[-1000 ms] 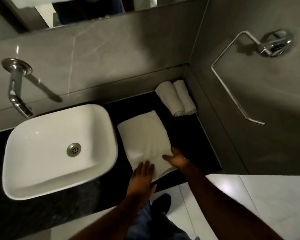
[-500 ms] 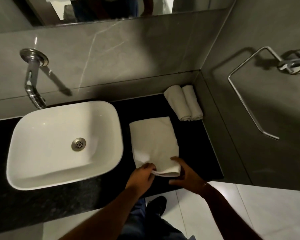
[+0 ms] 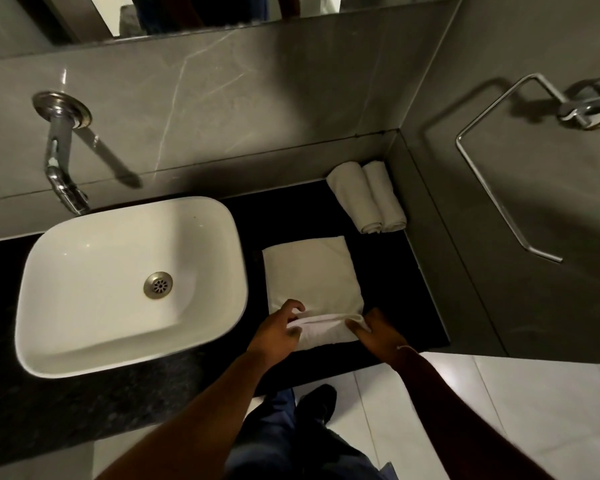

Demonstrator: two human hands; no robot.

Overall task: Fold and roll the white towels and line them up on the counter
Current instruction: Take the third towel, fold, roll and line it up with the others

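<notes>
- Folded white towel (image 3: 310, 271) lies flat on the black counter (image 3: 413, 289), just right of the basin, its long side running away from the person.
- The towel's near edge is turned up and over into a short first curl, a brighter strip of cloth sitting between the two hands.
- Left hand (image 3: 278, 329) is at the left end of that curl, fingers bent over the top and thumb tucked under, closed on the cloth.
- Right hand (image 3: 378, 329) is at the right end, fingertips pinching the corner of the rolled edge; a thin band shows at the wrist.
- Both hands are level with each other, near the counter's front edge, and the far part of the towel is still flat and smooth.
- Two rolled towels (image 3: 366, 197) sit at the back right corner of the counter, side by side and touching, the right one against the side wall's low ledge, their near ends facing the folded towel but well clear of it.
- White basin (image 3: 129, 282) stands on the counter to the left, rounded rectangle, metal drain (image 3: 158, 285) near its middle.
- Chrome spout (image 3: 61, 157) comes out of the grey back wall and hangs above the basin's far left rim.
- On the right wall, a chrome towel ring (image 3: 499, 161), bare metal, angled bar.
- Mirror strip (image 3: 201, 12) runs along the top.
- Below the counter: pale floor tiles (image 3: 499, 410), blue trousers, a dark shoe (image 3: 317, 400).
</notes>
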